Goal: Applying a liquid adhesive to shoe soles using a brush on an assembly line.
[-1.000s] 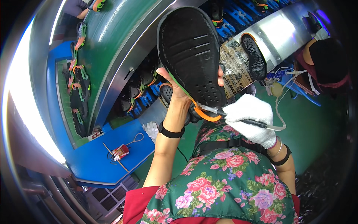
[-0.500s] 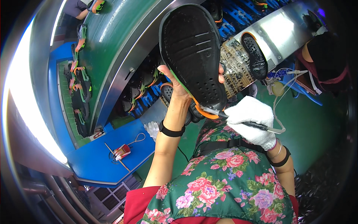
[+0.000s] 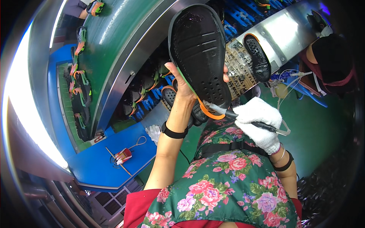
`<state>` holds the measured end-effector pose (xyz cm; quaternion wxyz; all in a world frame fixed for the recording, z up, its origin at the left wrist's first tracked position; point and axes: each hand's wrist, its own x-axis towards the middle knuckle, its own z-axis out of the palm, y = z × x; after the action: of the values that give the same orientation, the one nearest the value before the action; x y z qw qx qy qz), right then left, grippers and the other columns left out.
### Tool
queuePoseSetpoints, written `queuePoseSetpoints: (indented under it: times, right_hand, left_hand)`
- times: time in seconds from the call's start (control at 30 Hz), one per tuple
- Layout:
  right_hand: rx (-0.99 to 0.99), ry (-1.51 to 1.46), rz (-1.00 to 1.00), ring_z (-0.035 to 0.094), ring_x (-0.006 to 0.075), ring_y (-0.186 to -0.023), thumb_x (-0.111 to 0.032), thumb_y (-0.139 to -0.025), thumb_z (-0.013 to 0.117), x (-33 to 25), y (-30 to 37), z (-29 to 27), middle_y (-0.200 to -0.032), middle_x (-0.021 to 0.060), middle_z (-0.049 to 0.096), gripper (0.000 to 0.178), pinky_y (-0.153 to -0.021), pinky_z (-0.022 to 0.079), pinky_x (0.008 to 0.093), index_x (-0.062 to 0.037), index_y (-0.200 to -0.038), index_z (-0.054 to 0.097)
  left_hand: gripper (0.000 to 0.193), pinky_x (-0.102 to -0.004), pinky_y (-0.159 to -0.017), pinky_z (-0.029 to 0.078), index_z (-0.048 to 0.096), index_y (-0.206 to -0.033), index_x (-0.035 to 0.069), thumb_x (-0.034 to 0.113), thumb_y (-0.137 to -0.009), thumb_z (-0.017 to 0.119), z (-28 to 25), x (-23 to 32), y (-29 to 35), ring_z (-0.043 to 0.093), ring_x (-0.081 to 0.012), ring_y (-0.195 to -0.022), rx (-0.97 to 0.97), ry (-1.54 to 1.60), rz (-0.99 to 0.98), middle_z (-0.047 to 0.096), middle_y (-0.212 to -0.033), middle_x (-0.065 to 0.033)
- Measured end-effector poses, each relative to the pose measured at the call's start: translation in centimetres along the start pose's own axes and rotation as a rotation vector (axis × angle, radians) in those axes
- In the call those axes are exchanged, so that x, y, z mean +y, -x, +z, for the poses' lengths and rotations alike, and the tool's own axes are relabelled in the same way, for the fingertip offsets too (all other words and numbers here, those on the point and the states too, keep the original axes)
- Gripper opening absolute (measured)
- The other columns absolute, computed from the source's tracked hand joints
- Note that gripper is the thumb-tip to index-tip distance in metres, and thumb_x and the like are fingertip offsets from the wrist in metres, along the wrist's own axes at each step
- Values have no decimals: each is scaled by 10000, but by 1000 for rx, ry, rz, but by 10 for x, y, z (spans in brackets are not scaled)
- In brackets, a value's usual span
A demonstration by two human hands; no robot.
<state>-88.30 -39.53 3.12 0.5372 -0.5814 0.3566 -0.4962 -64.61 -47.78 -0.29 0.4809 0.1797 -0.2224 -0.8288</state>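
Note:
My bare left hand (image 3: 183, 84) grips a large black shoe sole (image 3: 195, 51) from its left edge and underneath, with fingertips showing at its right side. The sole has slits across its middle and small holes toward the lower end; its upper end looks wet. An orange strap (image 3: 207, 112) curves around that lower end. My right hand (image 3: 260, 121), in a white glove, is closed around a black-handled brush (image 3: 231, 113) fed by a clear tube. Its pale tip lies at the strap and the sole's lower edge; whether it presses on them I cannot tell.
Beyond the sole stands a taped cardboard-covered support (image 3: 236, 79) with another wet black sole (image 3: 256, 57). A green conveyor (image 3: 110, 34) curves at the left. On the blue table (image 3: 89, 163) lies a red container (image 3: 123, 155) with a stick. Another person's hand (image 3: 84, 14) is far left.
The sole has shifted slightly right in my left hand. My right hand and the brush have moved a little, the brush tip staying by the orange strap.

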Motion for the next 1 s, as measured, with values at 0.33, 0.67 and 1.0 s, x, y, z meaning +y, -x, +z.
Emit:
queuePoseSetpoints:
  times: [0.33,0.67,1.0]
  right_hand:
    - [28,-41,28,724,257,-818,11,-732,821,1,1,-3,-939,146,766,143,-734,568,357,-26,-854,756]
    - [19,39,-39,716,268,-793,45,-679,817,-7,4,-8,-890,152,758,164,-721,562,359,-31,-803,742]
    - [-71,156,-224,730,240,-841,-30,-684,864,-24,0,-17,-966,76,781,244,-727,563,357,-125,-898,795]
  left_hand:
    - [1398,-473,-779,599,458,-1434,-3,1070,-541,374,9,-5,-8,701,-354,-895,100,-46,-52,650,-1082,-259]
    - [1348,-471,-722,556,465,-1411,-1,1054,-572,457,29,2,-6,674,-357,-842,35,-7,-35,645,-1048,-263]
    - [1535,-544,-848,563,378,-1482,-6,1107,-426,432,34,9,-19,665,-434,-993,-214,123,-35,616,-1170,-322]
